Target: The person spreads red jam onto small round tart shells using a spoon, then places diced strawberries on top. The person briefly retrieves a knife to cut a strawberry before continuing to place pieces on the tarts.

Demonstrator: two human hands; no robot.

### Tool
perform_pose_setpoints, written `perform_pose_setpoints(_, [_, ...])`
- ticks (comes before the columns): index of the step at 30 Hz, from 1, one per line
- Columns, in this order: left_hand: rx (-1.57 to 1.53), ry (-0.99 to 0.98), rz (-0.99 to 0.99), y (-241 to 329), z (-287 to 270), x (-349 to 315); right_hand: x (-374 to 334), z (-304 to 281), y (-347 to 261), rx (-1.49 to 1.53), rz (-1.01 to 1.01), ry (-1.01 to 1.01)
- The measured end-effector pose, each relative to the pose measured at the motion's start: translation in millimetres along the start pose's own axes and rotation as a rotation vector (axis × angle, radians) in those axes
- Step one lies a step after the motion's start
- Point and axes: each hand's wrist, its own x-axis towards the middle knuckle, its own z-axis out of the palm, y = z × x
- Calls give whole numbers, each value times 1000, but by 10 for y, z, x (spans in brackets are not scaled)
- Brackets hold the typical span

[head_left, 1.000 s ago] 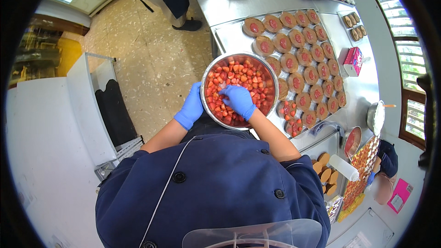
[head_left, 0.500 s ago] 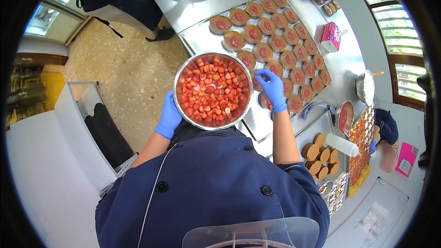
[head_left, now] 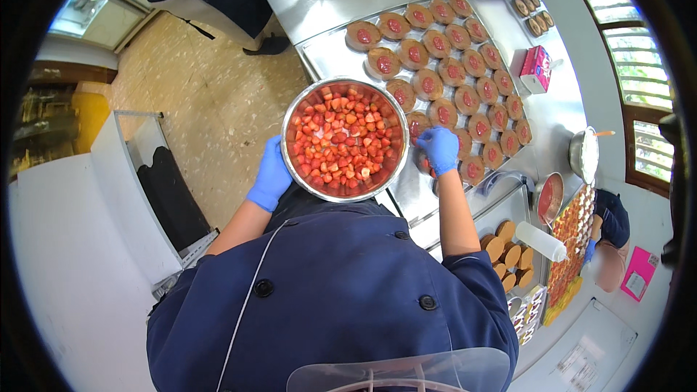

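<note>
From bowl point(head_left: 398, 128) to discs point(head_left: 467, 99), the right hand point(head_left: 439, 149) shifted, grip unclear; left hand point(head_left: 270, 177) holds bowl.

You are seeing no lettering that is reading clearly. On the bench point(head_left: 308, 3) to your right, a pink-and-white box point(head_left: 536, 70) is showing printed marks too small to make out. Farther right, a bright pink sheet point(head_left: 636, 267) is carrying a pale label point(head_left: 637, 284) you are finding illegible. Near it, a white panel point(head_left: 608, 334) is bearing a paper point(head_left: 579, 367) whose faint print is blurring.
</note>
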Motion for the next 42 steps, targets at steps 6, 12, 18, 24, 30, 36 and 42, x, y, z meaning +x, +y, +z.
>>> perform_pose_setpoints(6, [883, 115, 365, -113, -82, -3, -31, -237, -701, 272, -290, 334])
perform_pose_setpoints(12, [30, -25, 50, -59, -109, 69, -32, 243, -1302, -169, -623, -50])
perform_pose_setpoints(18, [195, 71, 134, -97, -128, 49, 146, 379, -1324, -318, -684, -186])
perform_pose_setpoints(24, [162, 37, 136, -95, -156, 60, 141, 419, -1381, 147, -582, -225])
perform_pose_setpoints(30, [381, -18, 231, -120, -151, 6, 56, 537, -1544, -46, -492, -72])
perform_pose_setpoints(36, [80, 37, 30, -20, -58, 27, -17, 576, -1548, 15, -407, -81])
perform_pose_setpoints(42, [440, 21, 262, -104, -77, -29, -58, 484, -1602, 108, -411, -140])
